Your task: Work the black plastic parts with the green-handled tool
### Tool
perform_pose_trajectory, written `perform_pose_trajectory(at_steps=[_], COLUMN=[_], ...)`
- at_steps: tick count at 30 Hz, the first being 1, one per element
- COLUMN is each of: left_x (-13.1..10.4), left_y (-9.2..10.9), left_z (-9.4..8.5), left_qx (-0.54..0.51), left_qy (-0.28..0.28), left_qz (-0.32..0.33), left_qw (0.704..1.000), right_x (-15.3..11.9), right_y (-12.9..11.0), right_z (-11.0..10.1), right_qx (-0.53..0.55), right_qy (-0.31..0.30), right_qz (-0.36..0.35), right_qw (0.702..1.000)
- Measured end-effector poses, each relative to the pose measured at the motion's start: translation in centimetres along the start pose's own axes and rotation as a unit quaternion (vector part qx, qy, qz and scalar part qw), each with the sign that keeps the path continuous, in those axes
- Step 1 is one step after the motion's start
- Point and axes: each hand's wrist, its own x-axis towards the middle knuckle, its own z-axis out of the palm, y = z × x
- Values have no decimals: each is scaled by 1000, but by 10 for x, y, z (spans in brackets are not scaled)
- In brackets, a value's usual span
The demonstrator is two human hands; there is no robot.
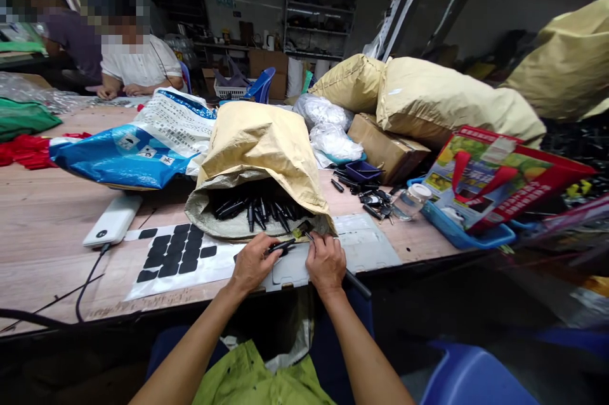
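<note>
Green shirt (257, 379) foremost, left hand (253, 261) pinches a black piece (285, 244) jutting rightward; right hand (327, 260) grips a rod (360, 285).

Speckled lime-green top (257, 376); dark-blue trousers (356, 322); bare forearms (197, 338); ungloved hands (254, 263)

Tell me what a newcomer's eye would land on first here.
The large, wrinkled tan sack front and centre probably comes first, its open mouth facing the person's left hand and right hand, with slim black pieces inside. Left of it lies a glossy blue-and-white bag; to the right, a red-trimmed printed bag leans in a blue plastic tray.
</note>
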Motion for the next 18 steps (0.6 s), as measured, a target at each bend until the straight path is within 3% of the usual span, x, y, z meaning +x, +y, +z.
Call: perform_pose_trajectory(at_steps=[3,9,15,18], left_x=[-5,-2,-1,-2], left_y=[-7,-14,-12,-12], left_z=[9,7,9,9], left_qx=[-10,-25,-32,-33], left_qy=[-16,-34,-25,-16], left_qz=[2,-17,-22,-22], left_qw=[1000,999,999,999], right_x=[1,5,-11,-22], right_y=[-1,-1,-10,-18], right_z=[-1,-12,-36,-44], right_qx=[0,34,227,272], right_qy=[-2,-38,-42,-61], right_qz=[0,11,5,-8], right_qw=[1000,999,973,960])
